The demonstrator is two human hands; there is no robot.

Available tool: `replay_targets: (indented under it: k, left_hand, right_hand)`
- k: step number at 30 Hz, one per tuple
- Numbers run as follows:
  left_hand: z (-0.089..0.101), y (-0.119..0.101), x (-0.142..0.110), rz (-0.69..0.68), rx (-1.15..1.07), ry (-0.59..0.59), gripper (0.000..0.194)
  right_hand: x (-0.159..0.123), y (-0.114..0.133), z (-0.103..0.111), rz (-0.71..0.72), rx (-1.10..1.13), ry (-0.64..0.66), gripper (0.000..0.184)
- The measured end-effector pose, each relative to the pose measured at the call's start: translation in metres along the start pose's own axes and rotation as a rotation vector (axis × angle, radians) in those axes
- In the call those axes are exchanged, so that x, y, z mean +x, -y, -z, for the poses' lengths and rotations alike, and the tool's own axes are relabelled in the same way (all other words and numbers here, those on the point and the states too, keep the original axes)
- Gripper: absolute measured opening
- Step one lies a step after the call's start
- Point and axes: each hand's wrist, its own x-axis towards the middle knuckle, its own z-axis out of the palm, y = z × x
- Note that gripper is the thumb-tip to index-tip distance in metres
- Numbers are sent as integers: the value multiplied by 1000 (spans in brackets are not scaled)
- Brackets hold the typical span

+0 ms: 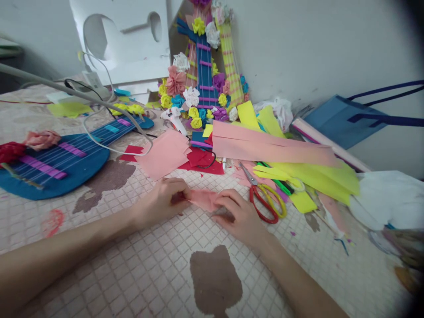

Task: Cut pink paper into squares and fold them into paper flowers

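Observation:
A small piece of pink crepe paper (204,199) is stretched between my two hands, just above the tabletop. My left hand (164,201) pinches its left end, and my right hand (239,216) grips the right end with curled fingers. Right behind the left hand lies a stack of pink paper squares (164,154), with red paper pieces (207,163) beside it. Scissors with red and yellow handles (267,201) rest close to the right hand, their blades pointing away to the upper left.
A blue paper guitar (73,163) with paper flowers lies at left under a grey cable. Decorated guitars (207,75) lean on the wall near a glue gun (174,118). Pink strips (271,143), yellow paper (318,176) and a blue bag (341,121) occupy the right.

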Motion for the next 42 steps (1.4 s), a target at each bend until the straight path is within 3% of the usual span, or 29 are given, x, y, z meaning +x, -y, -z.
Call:
replay_targets:
  k: [7, 12, 19, 30, 42]
  left_hand:
    - [5, -12, -5, -35, 102, -9, 18]
    - [7, -16, -9, -16, 175, 53, 8]
    - [5, -12, -8, 61, 146, 44, 4]
    - [2, -16, -10, 75, 160, 40, 11]
    - [0, -17, -11, 88, 189, 44, 14]
  right_hand:
    - [-1, -3, -7, 37, 20, -30, 18]
    - [-1, -1, -3, -81, 88, 19, 12]
    - [2, 6, -2, -183, 148, 30, 10]
    - [1, 11, -1, -290, 214, 39, 9]
    - [4, 16, -4, -316, 189, 20, 11]
